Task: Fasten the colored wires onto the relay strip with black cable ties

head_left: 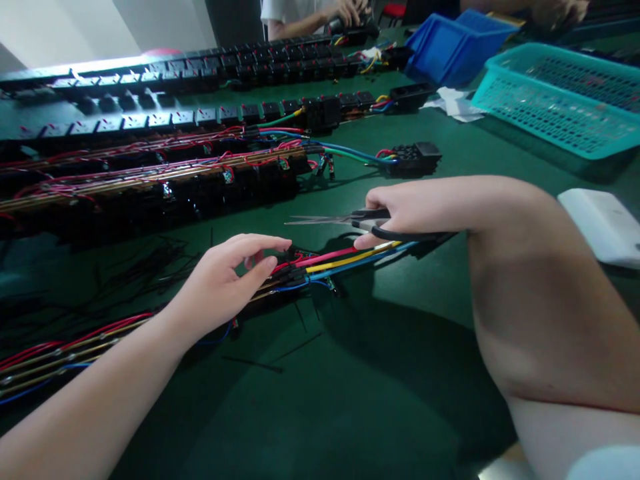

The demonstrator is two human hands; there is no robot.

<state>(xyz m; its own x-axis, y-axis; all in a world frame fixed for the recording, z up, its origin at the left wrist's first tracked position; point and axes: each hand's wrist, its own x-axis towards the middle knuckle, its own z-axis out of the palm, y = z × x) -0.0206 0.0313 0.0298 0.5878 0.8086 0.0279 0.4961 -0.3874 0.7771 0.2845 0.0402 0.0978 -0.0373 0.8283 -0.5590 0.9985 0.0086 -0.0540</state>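
My right hand [395, 210] grips a pair of scissors [330, 219] with dark handles; the narrow blades point left, slightly parted, above the wiring. Its lower fingers are by the red, yellow and blue wires [345, 262]. Over the left end of these wires hovers my left hand [233, 277], thumb and index finger apart, close to a dark tied joint. Whether its fingertips touch the joint is hard to see. The wires run into a long strip assembly [115, 329] with brass-coloured bars, which passes partly behind my left forearm.
Loose black ties [253, 364] lie on the green table [350, 413]. More wired strips [165, 180] and rows of black sockets [170, 120] lie beyond. A turquoise basket [550, 133], a blue bin [445, 50] and a white box [600, 223] are at right. Another person's hands [350, 12] work across the table.
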